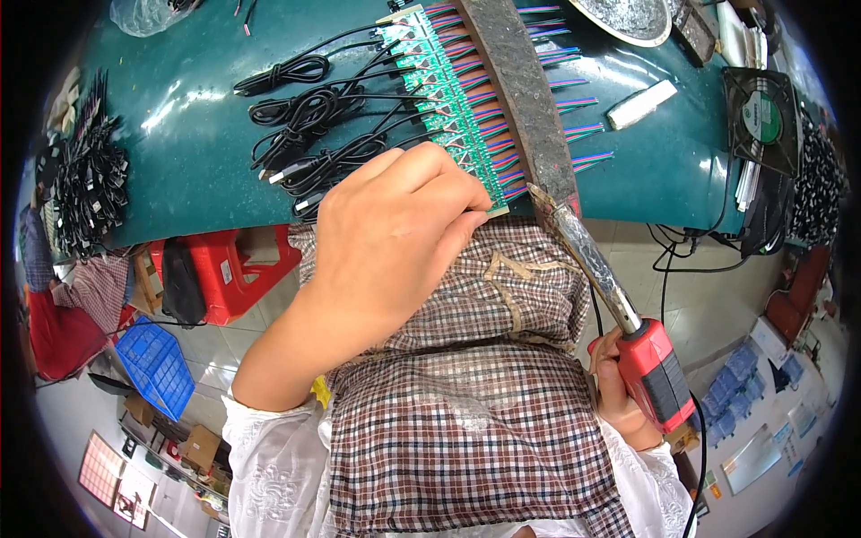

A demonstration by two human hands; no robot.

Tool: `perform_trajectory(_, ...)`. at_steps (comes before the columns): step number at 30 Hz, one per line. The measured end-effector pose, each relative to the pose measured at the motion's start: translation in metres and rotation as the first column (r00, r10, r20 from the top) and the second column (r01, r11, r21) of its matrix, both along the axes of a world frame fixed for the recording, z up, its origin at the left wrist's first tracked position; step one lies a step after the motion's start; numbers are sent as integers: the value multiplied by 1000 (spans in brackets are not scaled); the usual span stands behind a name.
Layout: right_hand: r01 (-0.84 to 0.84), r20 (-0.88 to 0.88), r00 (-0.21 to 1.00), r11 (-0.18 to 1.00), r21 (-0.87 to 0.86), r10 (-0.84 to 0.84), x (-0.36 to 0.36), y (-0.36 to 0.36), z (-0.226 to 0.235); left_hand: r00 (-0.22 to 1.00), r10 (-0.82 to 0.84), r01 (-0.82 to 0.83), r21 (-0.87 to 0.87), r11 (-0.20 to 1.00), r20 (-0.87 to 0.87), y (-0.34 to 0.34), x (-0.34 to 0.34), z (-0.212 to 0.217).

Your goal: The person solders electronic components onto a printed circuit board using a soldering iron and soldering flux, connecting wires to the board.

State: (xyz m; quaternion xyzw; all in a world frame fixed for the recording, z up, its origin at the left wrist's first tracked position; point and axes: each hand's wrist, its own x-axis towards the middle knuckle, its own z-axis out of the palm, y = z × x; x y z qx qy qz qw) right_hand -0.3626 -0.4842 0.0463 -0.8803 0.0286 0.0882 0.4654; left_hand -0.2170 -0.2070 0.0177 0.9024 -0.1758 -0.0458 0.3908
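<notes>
My left hand (390, 220) rests over the near end of a green circuit board strip (448, 103), thumb and fingers pressed together at its edge. Whatever lies between those fingertips is hidden. My right hand (614, 386) is closed around the red and black handle of a soldering iron (659, 377). The iron's tip points up beside the near end of a dark metal bar (525, 99). This bar lies across multicoloured wires (574, 130) that run out from the board's right side. Coiled black cables (309, 108) extend from its left side.
A white block (641, 105) lies right of the wires, below a metal dish (632, 18). A small black fan (762, 121) stands at the table's right. Bundled cables (94, 184) hang at the left edge. Below are a red stool (229, 278) and blue crate (154, 368). Another person's red sleeve (63, 332) shows left.
</notes>
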Motion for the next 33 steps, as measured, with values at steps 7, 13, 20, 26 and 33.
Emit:
perform_trajectory(7,-18,-85,996,1000,16,19,-5,0,4,982,-158,151,75,986,103,9,7,0)
perform_trajectory(13,-177,86,978,971,-158,192,25,13,17,944,-268,230,198,953,191,12,5,2)
perform_trajectory(20,-95,20,995,991,-98,97,18,15,11,909,-367,305,287,908,198,13,9,7)
perform_trajectory(26,-79,18,997,996,-50,80,19,16,11,881,-430,357,317,879,198,13,13,12)
perform_trajectory(33,-89,33,995,995,-40,90,18,16,7,852,-473,384,348,855,224,11,17,13)
